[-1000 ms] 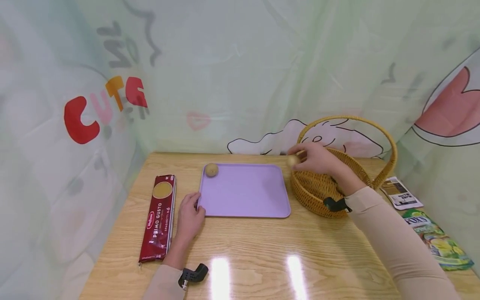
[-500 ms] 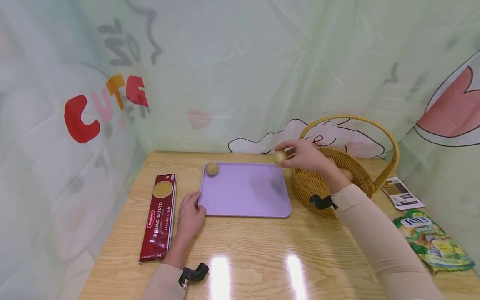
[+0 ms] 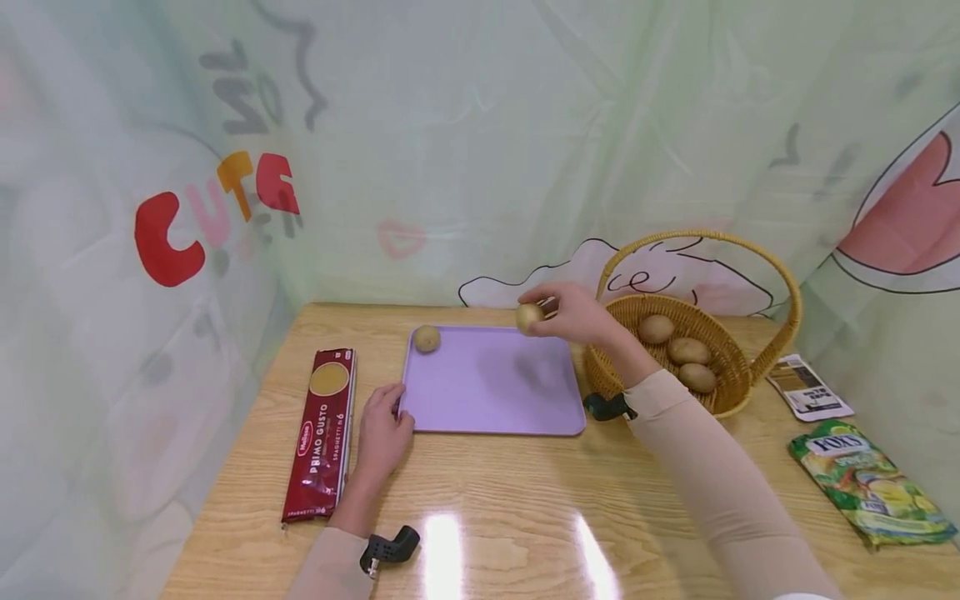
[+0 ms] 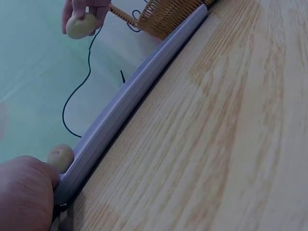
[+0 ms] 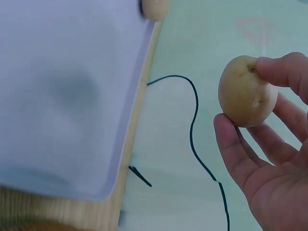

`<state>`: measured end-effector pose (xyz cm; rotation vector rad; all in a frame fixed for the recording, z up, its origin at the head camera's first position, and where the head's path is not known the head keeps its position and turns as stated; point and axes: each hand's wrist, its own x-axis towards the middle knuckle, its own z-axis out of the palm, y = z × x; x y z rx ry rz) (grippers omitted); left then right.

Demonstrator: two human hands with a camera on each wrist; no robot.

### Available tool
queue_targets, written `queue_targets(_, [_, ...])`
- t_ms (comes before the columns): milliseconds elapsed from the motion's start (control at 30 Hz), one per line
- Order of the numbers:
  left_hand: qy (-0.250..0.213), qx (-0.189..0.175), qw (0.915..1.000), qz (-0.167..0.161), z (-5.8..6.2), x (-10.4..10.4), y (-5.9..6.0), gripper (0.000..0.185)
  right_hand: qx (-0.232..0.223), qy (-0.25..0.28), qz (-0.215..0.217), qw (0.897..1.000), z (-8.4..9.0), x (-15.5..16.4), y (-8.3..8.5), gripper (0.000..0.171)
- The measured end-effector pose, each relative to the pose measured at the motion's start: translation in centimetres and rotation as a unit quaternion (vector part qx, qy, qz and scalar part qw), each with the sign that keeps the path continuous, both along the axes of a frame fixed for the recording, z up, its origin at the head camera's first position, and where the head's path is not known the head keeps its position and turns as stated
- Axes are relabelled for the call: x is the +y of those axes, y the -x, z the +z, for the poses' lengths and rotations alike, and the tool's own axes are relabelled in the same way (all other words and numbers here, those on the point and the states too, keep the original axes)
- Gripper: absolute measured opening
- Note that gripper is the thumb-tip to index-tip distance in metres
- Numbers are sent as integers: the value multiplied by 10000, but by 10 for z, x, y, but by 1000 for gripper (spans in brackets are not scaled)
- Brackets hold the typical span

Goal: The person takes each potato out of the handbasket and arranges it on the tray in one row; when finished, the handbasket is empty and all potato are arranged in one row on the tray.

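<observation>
My right hand (image 3: 573,315) pinches a potato (image 5: 248,91) between thumb and fingers, raised over the back right part of the lilac tray (image 3: 487,392). In the right wrist view the potato is pale and smooth, with small dark eyes. Another potato (image 3: 427,339) lies in the tray's back left corner. At the tray's left edge, my left hand (image 3: 384,433) grips the rim near the front corner; the left wrist view shows this hand (image 4: 26,192) up against the tray's side, its fingertips hidden.
Right of the tray stands a wicker basket (image 3: 731,392) with a tall handle, holding several potatoes (image 3: 690,350). A red spaghetti pack (image 3: 321,442) lies on the left. On the far right are a green Fox's bag (image 3: 870,483) and a white-and-brown packet (image 3: 810,387). A printed curtain hangs behind.
My right hand has carried the potato left from over the basket to above the tray, uncovering the potatoes in the basket. The left hand has stayed at the tray's edge.
</observation>
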<state>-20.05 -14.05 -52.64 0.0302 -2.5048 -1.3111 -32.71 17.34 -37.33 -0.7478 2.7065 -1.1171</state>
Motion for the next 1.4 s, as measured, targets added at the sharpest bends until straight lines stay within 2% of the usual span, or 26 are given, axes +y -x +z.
queue_targets(267, [6, 152, 9999, -8, -5, 2, 0, 45, -58, 475, -160, 9987, -16, -21, 4, 51])
queue_targets(433, [-47, 148, 9999, -31, -2, 4, -1, 45, -203, 800, -261, 9962, -26, -32, 9, 48])
queue_targets(467, [-54, 136, 9999, -33, -1, 5, -2, 45, -263, 843, -253, 9958, -24, -35, 6, 47])
queue_targets(600, [-62, 99, 9999, -18, 0, 7, -1, 46, -271, 906, -253, 9952, -31, -42, 7, 45])
queue_targets(800, [-51, 203, 9998, -24, 2, 10, -2, 45, -213, 787, -371, 9960, -47, -52, 13, 44])
queue_targets(1000, [-91, 131, 9999, -25, 4, 10, -6, 44, -267, 579, -472, 9968, -61, -66, 16, 46])
queue_targets(1200, [-89, 28, 10000, 32, 4, 8, -10, 45, -163, 225, -321, 9991, -75, -83, 21, 48])
queue_targets(1400, [-89, 87, 9999, 2, 5, 11, -12, 45, -32, -75, -268, 9996, -84, -96, 21, 47])
